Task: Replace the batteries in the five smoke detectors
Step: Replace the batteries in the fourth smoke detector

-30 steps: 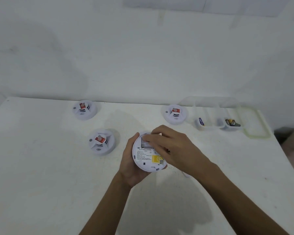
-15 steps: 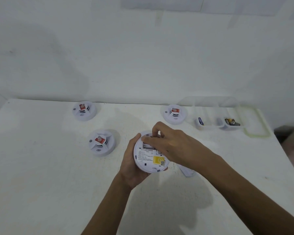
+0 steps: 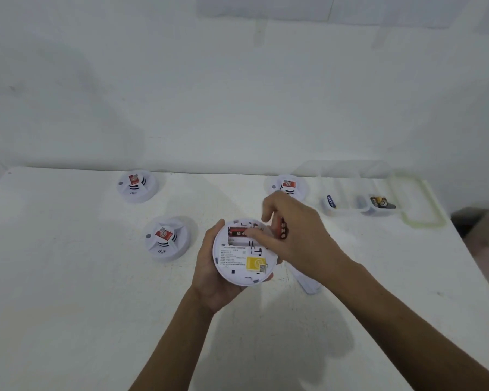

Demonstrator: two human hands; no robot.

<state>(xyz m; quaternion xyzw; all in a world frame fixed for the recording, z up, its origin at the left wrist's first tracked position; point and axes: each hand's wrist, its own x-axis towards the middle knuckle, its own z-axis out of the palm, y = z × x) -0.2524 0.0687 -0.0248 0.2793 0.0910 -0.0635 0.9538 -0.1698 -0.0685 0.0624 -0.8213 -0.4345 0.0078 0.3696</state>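
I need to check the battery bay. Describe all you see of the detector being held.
The held smoke detector is a round white plastic unit, its back tilted toward the camera. It has printed text, a yellow sticker and an open bay with one red battery. The left hand cups it; the right hand touches the bay.

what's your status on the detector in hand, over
Left hand holds open detector. Right hand pinches one red battery, another in bay. Nothing blocking.

Smooth white plastic on the held smoke detector point(image 3: 242, 263) with a glossy yellow paper sticker point(image 3: 255, 263), a shiny red-wrapped battery point(image 3: 282, 229), clear plastic on the container point(image 3: 359, 190), and a matt, faintly speckled white table point(image 3: 68, 277).
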